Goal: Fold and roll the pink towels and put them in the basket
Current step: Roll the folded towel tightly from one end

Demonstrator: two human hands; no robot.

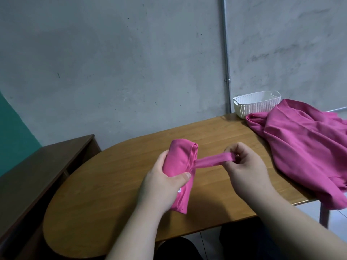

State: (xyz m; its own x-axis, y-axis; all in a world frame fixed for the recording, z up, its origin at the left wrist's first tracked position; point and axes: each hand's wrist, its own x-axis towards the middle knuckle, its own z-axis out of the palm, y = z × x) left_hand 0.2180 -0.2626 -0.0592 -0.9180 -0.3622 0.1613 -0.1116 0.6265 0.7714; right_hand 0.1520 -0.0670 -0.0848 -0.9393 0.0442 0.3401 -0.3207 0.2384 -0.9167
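Nearest us, left grip [161,186] wraps the rolled pink towel [178,160] mid-counter [112,184]. Right grip [246,166] pinches its loose tail [212,162], pulled taut. We judge roll one nearly done, tuck pending. Basket [257,105] at the far right corner shows nothing pink. Unfolded pink pile [300,143] just beside it overhangs the right edge.

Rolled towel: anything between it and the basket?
Mostly clear. Bare table lies between the rolled towel and the left front of the basket. The loose pink towel pile lies in front of its right side, so only that side is blocked.
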